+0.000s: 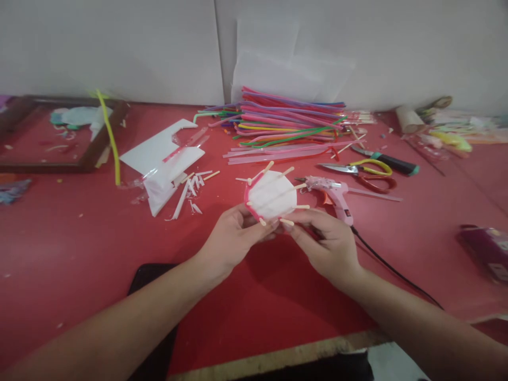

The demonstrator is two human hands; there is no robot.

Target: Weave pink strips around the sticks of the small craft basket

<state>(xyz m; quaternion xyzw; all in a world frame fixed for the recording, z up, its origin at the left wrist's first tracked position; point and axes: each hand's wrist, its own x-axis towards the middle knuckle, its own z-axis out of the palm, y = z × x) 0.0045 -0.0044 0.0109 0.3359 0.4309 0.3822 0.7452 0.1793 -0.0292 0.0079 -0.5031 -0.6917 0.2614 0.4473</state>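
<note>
Between my hands is a round white disc (272, 197) with several pale wooden sticks standing around its edge. A pink pipe cleaner (251, 193) runs along the left side, round the outside of the sticks. My left hand (240, 225) grips the disc's lower left edge between thumb and fingers. At the lower right edge, my right hand (323, 235) pinches close to a stick and the pink strand; its fingertips partly hide what they hold. Just beyond the right hand lies a pink glue gun (331, 193), its nozzle pointing left.
Bundled coloured pipe cleaners (289, 119) lie at the back. Scissors (357, 170) and a black-handled cutter (397, 163) lie right. Cut white board (162, 153) and scraps lie left, near a brown frame (85, 161). A black cable (397, 267) trails right; a dark flat object (153, 272) lies under my left forearm.
</note>
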